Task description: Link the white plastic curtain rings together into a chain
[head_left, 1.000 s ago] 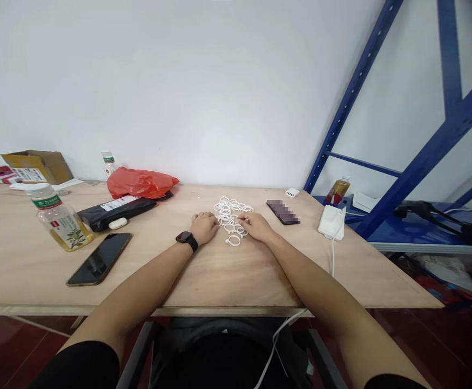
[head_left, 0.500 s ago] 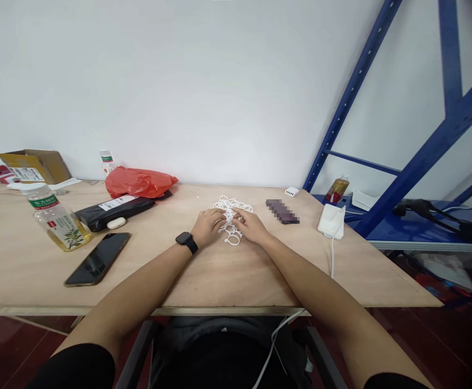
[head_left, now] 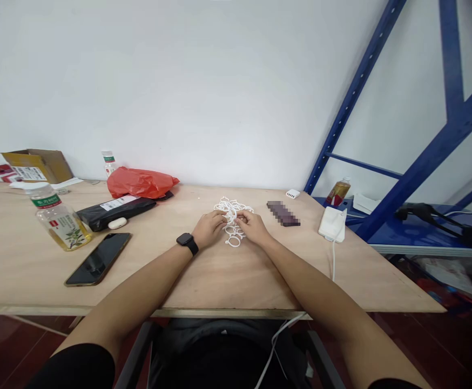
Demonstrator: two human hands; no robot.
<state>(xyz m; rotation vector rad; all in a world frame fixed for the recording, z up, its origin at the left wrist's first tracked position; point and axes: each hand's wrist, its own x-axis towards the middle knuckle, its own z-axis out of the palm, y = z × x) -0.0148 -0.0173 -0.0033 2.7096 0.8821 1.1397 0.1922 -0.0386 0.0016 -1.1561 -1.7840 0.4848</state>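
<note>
A heap of small white plastic rings [head_left: 233, 207] lies on the wooden table [head_left: 220, 275]. My left hand [head_left: 208, 228], with a black watch [head_left: 187, 241] on the wrist, and my right hand [head_left: 254, 226] meet over the near side of the heap. Both hands have their fingers curled and pinch white rings between them. A few rings [head_left: 233, 238] hang or lie just below my fingertips.
Left of me are a black phone [head_left: 99, 258], a bottle of yellow drink [head_left: 56, 218], a black parcel [head_left: 114, 210], a white earbud case [head_left: 116, 222], a red bag [head_left: 140, 182] and a cardboard box [head_left: 37, 165]. On the right are a dark phone [head_left: 283, 212], a white charger [head_left: 332, 223] and blue shelving [head_left: 418, 156].
My hands lay flat on the rings a second ago. They have since come together and lifted some rings off the table in a pinch.
</note>
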